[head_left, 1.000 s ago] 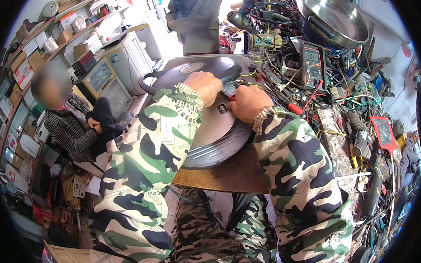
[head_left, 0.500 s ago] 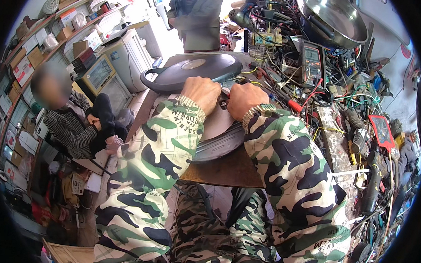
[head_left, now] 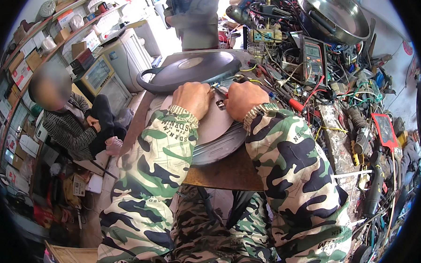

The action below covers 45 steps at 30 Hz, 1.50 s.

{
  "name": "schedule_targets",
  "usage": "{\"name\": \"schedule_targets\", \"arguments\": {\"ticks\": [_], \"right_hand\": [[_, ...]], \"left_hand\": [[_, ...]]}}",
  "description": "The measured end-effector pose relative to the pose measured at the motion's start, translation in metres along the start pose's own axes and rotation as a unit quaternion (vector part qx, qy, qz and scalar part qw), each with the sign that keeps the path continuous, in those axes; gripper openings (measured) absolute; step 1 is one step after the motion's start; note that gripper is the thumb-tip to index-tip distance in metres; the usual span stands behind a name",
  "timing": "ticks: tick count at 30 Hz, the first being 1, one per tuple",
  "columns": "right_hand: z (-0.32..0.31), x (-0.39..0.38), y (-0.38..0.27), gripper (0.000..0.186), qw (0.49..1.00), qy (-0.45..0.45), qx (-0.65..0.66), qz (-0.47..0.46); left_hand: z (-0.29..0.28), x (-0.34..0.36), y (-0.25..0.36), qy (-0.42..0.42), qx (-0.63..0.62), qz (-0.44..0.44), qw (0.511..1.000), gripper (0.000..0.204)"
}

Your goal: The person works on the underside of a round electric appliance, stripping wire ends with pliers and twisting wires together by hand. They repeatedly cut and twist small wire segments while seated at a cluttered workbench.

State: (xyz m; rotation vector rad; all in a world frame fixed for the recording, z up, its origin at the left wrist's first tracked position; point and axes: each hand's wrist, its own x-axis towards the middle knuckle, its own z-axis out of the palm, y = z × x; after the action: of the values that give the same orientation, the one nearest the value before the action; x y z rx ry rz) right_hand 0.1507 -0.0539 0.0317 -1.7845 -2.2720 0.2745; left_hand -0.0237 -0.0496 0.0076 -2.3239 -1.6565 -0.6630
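Observation:
Close together over a round grey plate (head_left: 213,126), my left hand (head_left: 193,99) and my right hand (head_left: 247,99) are both closed, fingers curled and knuckles up. What they pinch is hidden behind the knuckles; only a bit of blue and some thin wire-like pieces show between them. Beside my right hand a small dark fitting (head_left: 220,104) sits on the plate. The plate rests on a ribbed metal round (head_left: 220,147), on a brown work table (head_left: 222,175). Just beyond my hands lies a black round shell (head_left: 194,73) with a loop handle at its left.
Tangled wires, a multimeter (head_left: 313,56), a red-handled tool (head_left: 295,104) and a steel pan (head_left: 339,15) crowd the bench at right. A seated person (head_left: 69,123) is at left, before shelves (head_left: 19,100). Another person (head_left: 194,21) stands beyond the table.
My left hand has shifted slightly left and toward me, widening the gap between the hands. More of the dark fitting shows. My right hand has hardly moved.

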Motion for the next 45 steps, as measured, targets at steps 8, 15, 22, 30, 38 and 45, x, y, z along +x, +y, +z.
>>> {"name": "schedule_targets", "arguments": {"ticks": [8,15,22,30,38,45], "right_hand": [[-0.008,-0.002,-0.001,0.038,1.000,-0.017,0.014,-0.006],[-0.003,0.003,0.009,0.038,1.000,-0.009,0.026,-0.012],[-0.018,0.010,0.019,0.040,0.993,-0.084,0.080,-0.015],[-0.038,0.033,0.062,0.046,0.970,-0.172,0.144,-0.091],[-0.043,0.026,0.061,0.038,0.955,-0.175,0.147,-0.188],[-0.042,0.023,0.052,0.038,0.961,-0.195,0.134,-0.145]], "left_hand": [[-0.001,-0.005,-0.010,0.004,-0.052,0.011,0.999,0.014],[0.004,-0.003,-0.023,0.012,-0.159,-0.007,0.987,0.013],[0.002,-0.004,-0.037,-0.111,-0.361,-0.160,0.912,0.021],[-0.003,0.000,-0.032,-0.125,-0.333,-0.162,0.921,0.035],[-0.013,-0.009,-0.029,-0.094,-0.337,-0.165,0.922,0.030],[-0.004,-0.005,-0.021,-0.103,-0.370,-0.156,0.910,0.027]]}}
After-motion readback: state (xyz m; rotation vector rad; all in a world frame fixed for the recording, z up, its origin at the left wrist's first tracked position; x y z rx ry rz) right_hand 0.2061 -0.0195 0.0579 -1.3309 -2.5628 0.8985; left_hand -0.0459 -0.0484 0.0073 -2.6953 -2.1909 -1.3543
